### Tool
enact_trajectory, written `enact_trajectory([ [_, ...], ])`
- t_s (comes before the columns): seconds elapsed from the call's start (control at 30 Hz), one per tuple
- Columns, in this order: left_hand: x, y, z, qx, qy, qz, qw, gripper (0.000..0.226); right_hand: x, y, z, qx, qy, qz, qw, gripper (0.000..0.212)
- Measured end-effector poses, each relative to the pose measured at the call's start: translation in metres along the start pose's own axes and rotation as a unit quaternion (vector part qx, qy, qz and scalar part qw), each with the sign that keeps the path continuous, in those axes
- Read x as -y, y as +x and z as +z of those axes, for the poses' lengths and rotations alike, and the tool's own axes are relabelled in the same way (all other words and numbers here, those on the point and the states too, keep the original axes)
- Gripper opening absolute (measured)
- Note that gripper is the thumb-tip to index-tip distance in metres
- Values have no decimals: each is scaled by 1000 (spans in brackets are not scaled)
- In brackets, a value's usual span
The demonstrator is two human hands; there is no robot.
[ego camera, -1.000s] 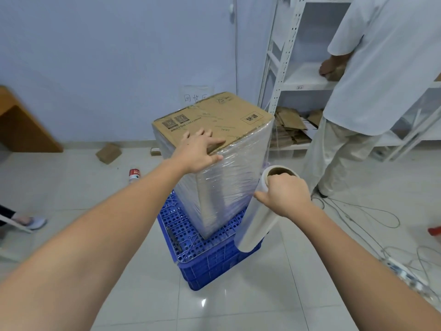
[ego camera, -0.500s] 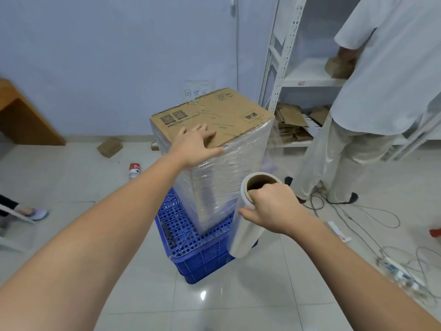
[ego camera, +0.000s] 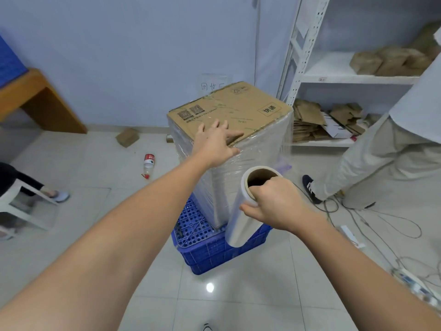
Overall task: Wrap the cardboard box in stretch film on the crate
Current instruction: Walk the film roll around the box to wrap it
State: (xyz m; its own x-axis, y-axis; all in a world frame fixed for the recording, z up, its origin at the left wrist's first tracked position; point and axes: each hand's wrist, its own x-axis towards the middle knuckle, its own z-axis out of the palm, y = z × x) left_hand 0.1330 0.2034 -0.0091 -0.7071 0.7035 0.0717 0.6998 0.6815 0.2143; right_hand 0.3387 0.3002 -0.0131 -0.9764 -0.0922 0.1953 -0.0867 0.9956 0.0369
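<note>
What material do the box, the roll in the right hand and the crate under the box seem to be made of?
Box: brown cardboard, matte, with printed labels and taped seams; its sides carry glossy, wrinkled clear film.
Roll: clear plastic film, shiny, wound on a brown tube, probably cardboard.
Crate: blue, smooth and perforated in a grid, apparently moulded plastic.

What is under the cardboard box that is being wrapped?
The cardboard box stands on a blue crate, which rests on the tiled floor. The box covers part of the crate's perforated top, so nothing can be seen there.
</note>
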Motion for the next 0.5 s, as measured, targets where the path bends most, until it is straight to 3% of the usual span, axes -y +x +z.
enact_trajectory([
  [0.23,3,-8,3,-7,6,-5,1000,55,16,2,17,-21,-30,-84,996,41],
  [0.5,8,-8,2,-5,-1,-3,1000,56,29,-1,5,34,-7,-19,999,35],
])
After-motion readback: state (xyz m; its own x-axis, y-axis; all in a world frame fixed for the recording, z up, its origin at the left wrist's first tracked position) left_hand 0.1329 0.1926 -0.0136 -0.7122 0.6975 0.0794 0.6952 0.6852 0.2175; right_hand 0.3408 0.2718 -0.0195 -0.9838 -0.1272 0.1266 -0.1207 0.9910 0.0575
